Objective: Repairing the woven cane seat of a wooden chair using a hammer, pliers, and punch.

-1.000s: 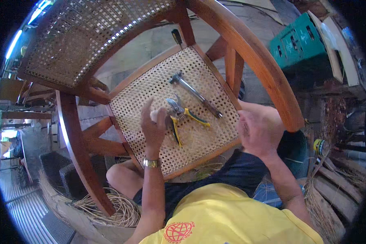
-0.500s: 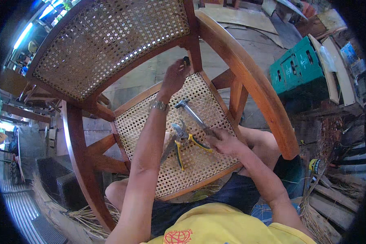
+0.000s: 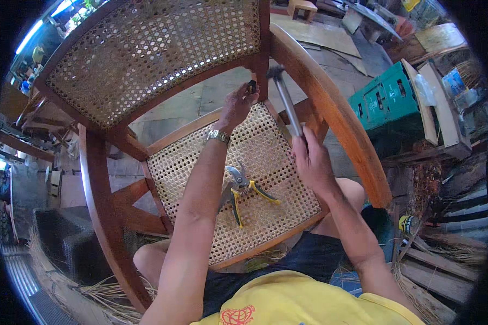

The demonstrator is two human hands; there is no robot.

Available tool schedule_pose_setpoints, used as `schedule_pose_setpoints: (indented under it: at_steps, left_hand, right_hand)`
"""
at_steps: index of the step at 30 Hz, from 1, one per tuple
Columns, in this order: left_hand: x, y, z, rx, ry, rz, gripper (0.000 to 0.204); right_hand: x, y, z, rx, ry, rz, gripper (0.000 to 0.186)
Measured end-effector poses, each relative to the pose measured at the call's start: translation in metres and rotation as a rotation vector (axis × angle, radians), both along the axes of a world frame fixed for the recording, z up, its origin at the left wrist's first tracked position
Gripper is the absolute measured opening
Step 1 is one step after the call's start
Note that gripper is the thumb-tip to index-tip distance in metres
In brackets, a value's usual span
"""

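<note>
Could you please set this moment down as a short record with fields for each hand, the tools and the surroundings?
Left hand: left hand grips a small dark-handled tool at the far edge of the cane seat
Right hand: right hand holds a hammer by its handle, head raised toward the chair post
Tools on seat: yellow-handled pliers, lying loose
Chair: wooden frame, woven cane back
Surroundings: green crate to the right; loose cane strands on the floor
</note>
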State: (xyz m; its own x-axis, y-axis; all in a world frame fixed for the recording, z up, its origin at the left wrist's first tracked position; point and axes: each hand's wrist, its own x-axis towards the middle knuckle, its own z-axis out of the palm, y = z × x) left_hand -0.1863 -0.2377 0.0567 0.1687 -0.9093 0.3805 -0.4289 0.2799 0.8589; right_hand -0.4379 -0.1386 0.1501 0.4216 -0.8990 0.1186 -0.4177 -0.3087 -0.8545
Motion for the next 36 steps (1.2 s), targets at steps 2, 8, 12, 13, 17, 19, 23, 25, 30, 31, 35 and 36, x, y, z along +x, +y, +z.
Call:
schedule_pose_setpoints:
  at_steps: [2,8,12,13,17,19,23,25,30,31,35,36]
  left_hand:
    - [-0.001,0.001,0.0,0.03,-0.007,0.034,0.024]
    - [0.001,0.0,0.001,0.051,0.001,0.025,0.024]
    - [0.004,-0.001,-0.005,-0.005,0.037,-0.01,0.026]
    - [0.005,-0.002,-0.006,-0.009,-0.012,0.012,0.027]
    - [0.008,-0.005,-0.009,0.014,0.075,-0.026,0.027]
    - [0.008,-0.005,-0.008,0.06,0.062,-0.052,0.027]
    - [0.004,-0.002,-0.002,-0.017,0.138,-0.05,0.026]
    - [0.003,0.0,0.003,0.126,0.066,-0.037,0.025]
    - [-0.006,0.003,0.001,0.066,0.0,0.066,0.022]
    - [-0.009,0.004,-0.002,0.008,-0.015,0.1,0.022]
    - [-0.008,-0.005,-0.006,0.011,-0.092,0.148,0.024]
    - [-0.003,-0.011,-0.004,-0.06,-0.094,0.186,0.024]
  right_hand:
    - [0.01,-0.009,0.013,-0.208,0.107,-0.046,0.024]
    - [0.032,-0.014,0.017,-0.73,-0.004,-0.049,0.045]
    - [0.038,-0.019,-0.001,-0.446,0.388,-0.062,0.041]
    - [0.038,-0.021,-0.006,-0.525,0.299,-0.102,0.041]
    - [0.032,-0.019,-0.016,-0.805,0.279,-0.161,0.04]
    - [0.027,-0.019,-0.017,-0.593,0.28,-0.093,0.042]
    - [0.028,-0.023,-0.014,-0.648,0.235,-0.065,0.041]
    - [0.028,-0.022,-0.002,-0.578,0.333,-0.037,0.041]
    - [-0.004,0.029,0.062,-0.577,0.08,-0.136,0.037]
    - [-0.019,0.039,0.082,-0.596,0.072,-0.13,0.036]
    - [-0.053,0.03,0.127,-0.354,-0.02,-0.13,0.027]
    - [-0.056,0.014,0.133,-0.349,0.081,-0.078,0.023]
